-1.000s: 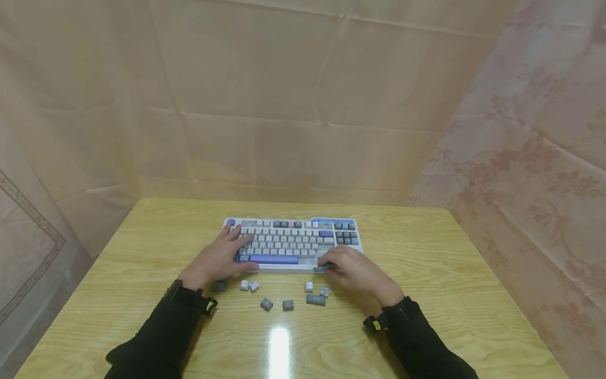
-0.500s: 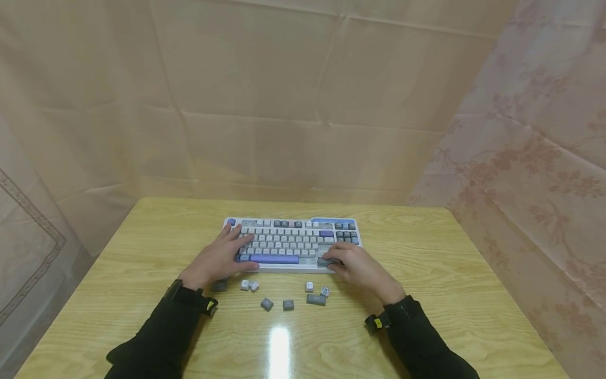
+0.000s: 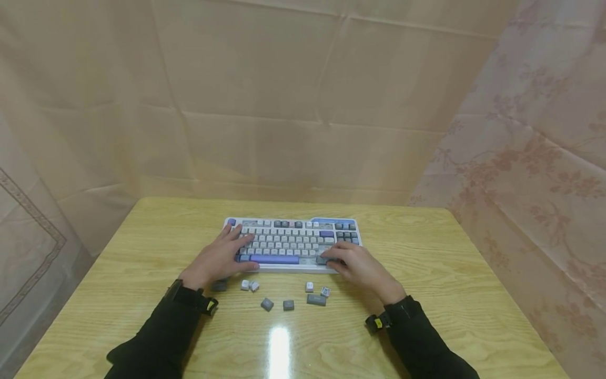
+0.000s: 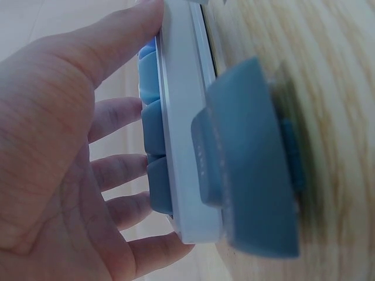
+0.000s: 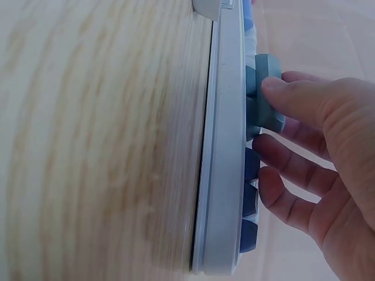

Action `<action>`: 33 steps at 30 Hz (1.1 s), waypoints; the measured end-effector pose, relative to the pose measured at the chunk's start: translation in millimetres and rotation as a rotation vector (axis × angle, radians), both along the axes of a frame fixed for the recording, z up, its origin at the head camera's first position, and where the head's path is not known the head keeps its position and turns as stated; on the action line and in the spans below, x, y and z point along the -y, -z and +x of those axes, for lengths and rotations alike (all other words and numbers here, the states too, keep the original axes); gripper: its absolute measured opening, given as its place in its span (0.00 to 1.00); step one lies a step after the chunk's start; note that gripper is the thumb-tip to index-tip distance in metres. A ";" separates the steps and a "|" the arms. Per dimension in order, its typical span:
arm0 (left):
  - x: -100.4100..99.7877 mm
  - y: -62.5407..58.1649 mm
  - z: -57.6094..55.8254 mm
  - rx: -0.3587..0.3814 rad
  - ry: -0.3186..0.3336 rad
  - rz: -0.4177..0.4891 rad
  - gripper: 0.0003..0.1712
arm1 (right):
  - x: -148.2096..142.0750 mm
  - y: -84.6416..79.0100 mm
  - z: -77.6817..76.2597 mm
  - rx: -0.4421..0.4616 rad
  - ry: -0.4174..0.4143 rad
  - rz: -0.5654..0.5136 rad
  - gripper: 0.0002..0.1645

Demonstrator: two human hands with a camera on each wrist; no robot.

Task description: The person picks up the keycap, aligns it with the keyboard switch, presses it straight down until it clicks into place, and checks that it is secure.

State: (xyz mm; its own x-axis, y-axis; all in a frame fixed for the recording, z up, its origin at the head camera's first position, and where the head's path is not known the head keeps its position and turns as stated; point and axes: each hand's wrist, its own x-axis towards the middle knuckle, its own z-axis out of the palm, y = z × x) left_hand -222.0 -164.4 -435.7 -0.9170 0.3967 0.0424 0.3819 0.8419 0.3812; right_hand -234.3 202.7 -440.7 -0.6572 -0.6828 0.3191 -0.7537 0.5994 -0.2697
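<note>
A white keyboard (image 3: 274, 268) with light grey, dark and purple keys lies on the table. My left hand (image 3: 220, 261) rests spread over its left end, fingertips on the keys and thumb along the front edge. In the left wrist view those fingers (image 4: 117, 170) reach the keyboard's side. My right hand (image 3: 352, 263) pinches a wide dark grey keycap (image 5: 269, 96) between thumb and fingers. This keycap sits right over the dark keys in the keyboard's lower right, its far side partly covered by the fingers.
Loose keycaps lie in front of the keyboard: a white keycap (image 3: 309, 287), an upturned keycap (image 3: 325, 291), a wide grey keycap (image 3: 316, 300), several others. A dark keycap (image 3: 219, 285) lies beside my left wrist. Behind the wooden table (image 3: 402, 226) hangs a beige cloth (image 3: 284, 131).
My right hand has brought the grey keycap from the keyboard's front edge slightly back over the keys and turned its top upward. The left hand has stayed in place.
</note>
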 end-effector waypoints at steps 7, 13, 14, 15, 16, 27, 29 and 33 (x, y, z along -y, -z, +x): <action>0.5 0.4 0.7 -0.010 0.009 0.017 0.48 | -0.4 0.3 -0.3 -0.052 -0.011 0.022 0.14; 1.1 1.6 -1.8 -0.033 0.021 0.022 0.48 | -1.7 -0.6 -2.0 -0.075 0.012 0.014 0.13; 1.0 2.2 -2.2 -0.034 0.020 0.027 0.49 | -2.2 -1.5 -2.5 -0.073 0.028 0.009 0.14; 1.0 2.8 -2.5 -0.032 0.017 0.033 0.49 | -2.7 -2.7 -3.1 -0.062 0.045 0.004 0.14; 0.9 2.8 -2.3 -0.033 0.013 0.043 0.49 | -3.3 -3.9 -3.8 -0.046 0.068 -0.001 0.15; -8.1 10.0 -2.0 -0.082 -0.010 0.035 0.49 | -2.2 -5.2 -22.2 0.185 0.102 -0.061 0.13; -8.8 11.3 -1.3 -0.074 -0.007 0.038 0.50 | -0.8 -5.0 -23.6 0.216 0.098 -0.067 0.12; -9.5 10.8 0.1 -0.050 -0.009 0.042 0.49 | 0.3 -6.2 -24.4 0.246 0.101 -0.066 0.11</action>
State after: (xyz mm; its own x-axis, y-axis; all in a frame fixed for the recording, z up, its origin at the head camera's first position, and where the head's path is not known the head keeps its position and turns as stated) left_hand -221.9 -154.9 -446.5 -0.9167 0.3858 0.1043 0.3941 0.8291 0.3966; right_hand -258.7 202.3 -434.6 -0.7840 -0.5933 0.1825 -0.5980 0.6432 -0.4782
